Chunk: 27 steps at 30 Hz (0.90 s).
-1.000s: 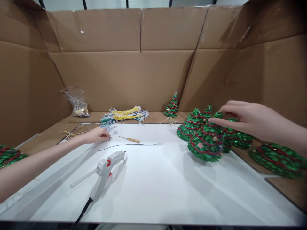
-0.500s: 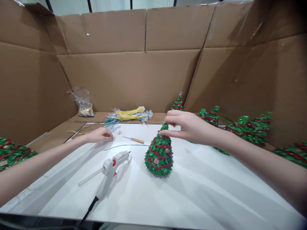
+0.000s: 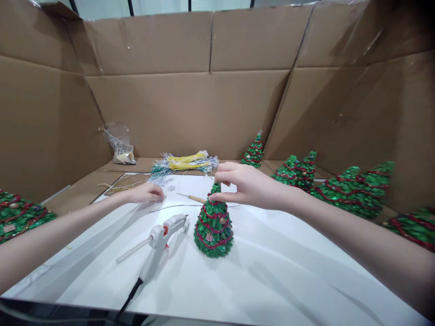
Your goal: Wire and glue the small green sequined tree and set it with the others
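Note:
My right hand pinches the tip of a small green Christmas tree figurine with red garland, which stands upright on the white tabletop. My left hand rests on the table with its fingers curled together, beside some small clear pieces. Whatever those fingers hold, if anything, is hidden. Between my arms lies a white hot glue gun with a glue stick in its back. Behind the tree is an awl with a wooden handle, its end partly covered by the tree.
Bundled yellow and white wires lie at the back, with a clear plastic bag to their left. Another tree with a star stands in the back corner. Several more trees line the right side. Cardboard walls enclose the table.
My right hand has shifted the tree left and slightly nearer, closer to the glue gun. My left hand stays in about the same place. The view has swung slightly.

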Tool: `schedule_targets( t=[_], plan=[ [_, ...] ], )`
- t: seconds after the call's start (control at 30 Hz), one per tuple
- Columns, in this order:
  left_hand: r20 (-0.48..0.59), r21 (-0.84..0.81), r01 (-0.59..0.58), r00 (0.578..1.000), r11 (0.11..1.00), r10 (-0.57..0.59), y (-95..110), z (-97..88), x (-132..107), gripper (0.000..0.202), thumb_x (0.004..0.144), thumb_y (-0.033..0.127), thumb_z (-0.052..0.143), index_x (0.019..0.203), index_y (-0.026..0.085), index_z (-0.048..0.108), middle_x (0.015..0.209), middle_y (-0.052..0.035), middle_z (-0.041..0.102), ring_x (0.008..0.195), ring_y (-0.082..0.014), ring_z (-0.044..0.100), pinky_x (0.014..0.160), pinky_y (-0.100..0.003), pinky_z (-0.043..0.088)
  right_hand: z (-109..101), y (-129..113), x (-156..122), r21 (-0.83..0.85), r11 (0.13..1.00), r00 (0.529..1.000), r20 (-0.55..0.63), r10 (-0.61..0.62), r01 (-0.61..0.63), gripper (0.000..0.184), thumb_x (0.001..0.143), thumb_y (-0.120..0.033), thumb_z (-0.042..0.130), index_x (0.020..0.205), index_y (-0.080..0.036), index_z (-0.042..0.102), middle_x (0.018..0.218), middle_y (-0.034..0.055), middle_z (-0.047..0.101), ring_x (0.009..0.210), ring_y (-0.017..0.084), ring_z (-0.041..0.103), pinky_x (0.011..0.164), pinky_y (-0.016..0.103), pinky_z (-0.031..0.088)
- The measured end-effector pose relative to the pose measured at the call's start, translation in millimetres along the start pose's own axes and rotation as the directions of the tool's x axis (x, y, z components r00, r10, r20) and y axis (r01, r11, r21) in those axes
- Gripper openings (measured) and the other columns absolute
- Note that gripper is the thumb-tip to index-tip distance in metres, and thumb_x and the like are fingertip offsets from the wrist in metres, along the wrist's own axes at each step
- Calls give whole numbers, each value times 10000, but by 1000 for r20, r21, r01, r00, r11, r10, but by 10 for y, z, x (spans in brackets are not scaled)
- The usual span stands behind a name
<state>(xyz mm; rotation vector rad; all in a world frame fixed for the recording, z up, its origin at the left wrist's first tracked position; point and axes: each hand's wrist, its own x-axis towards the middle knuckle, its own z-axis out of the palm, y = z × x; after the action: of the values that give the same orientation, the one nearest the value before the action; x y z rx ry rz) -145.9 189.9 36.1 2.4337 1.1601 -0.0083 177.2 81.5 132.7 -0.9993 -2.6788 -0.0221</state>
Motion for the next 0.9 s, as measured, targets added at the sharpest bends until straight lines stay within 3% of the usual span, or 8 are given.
schedule_targets(
  t=[0.23, 0.4, 0.57, 0.77, 0.9],
  plan=[
    [-1, -6, -19, 1000, 1000, 19, -39, 19, 12, 272, 823, 300, 465, 910, 132, 660, 932, -64, 680, 871, -187, 598, 766, -219, 433, 4, 3, -22, 9, 1000, 1000, -9, 26, -26, 361, 831, -513, 565, 758, -162, 604, 811, 54, 534, 744, 172, 495, 600, 257, 342],
    [-6, 22, -33, 999, 999, 34, -1, 23, 19, 271, 817, 292, 475, 912, 123, 665, 922, -71, 671, 864, -191, 592, 754, -220, 423, -42, -1, -81, 75, 996, 998, -38, 45, -42, 415, 785, -580, 592, 849, -172, 635, 850, 59, 560, 786, 185, 511, 624, 268, 351],
    [-6, 4, -37, 999, 999, 37, 32, -17, 28, 305, 829, 356, 479, 906, 126, 664, 905, -73, 663, 849, -192, 583, 742, -223, 422, -104, 37, -132, 130, 990, 991, -110, 75, -60, 358, 854, -512, 540, 833, -172, 651, 810, 48, 548, 749, 161, 507, 617, 259, 346],
    [-101, -150, -38, 995, 988, 23, 167, -180, 2, 352, 832, 448, 492, 944, 146, 635, 975, -62, 643, 902, -198, 563, 766, -240, 423, -18, 234, -84, 203, 974, 945, -286, 159, -103, 404, 898, -413, 497, 612, -157, 622, 635, -5, 427, 545, 97, 401, 541, 248, 309],
    [-153, -303, -62, 988, 951, 16, 350, -275, -19, 316, 818, 433, 529, 945, 156, 614, 946, -51, 635, 891, -186, 557, 770, -254, 423, 90, 389, -14, 219, 968, 941, -282, 185, -124, 341, 902, -324, 480, 645, -152, 623, 641, 1, 466, 562, 100, 423, 557, 247, 318]
  ],
)
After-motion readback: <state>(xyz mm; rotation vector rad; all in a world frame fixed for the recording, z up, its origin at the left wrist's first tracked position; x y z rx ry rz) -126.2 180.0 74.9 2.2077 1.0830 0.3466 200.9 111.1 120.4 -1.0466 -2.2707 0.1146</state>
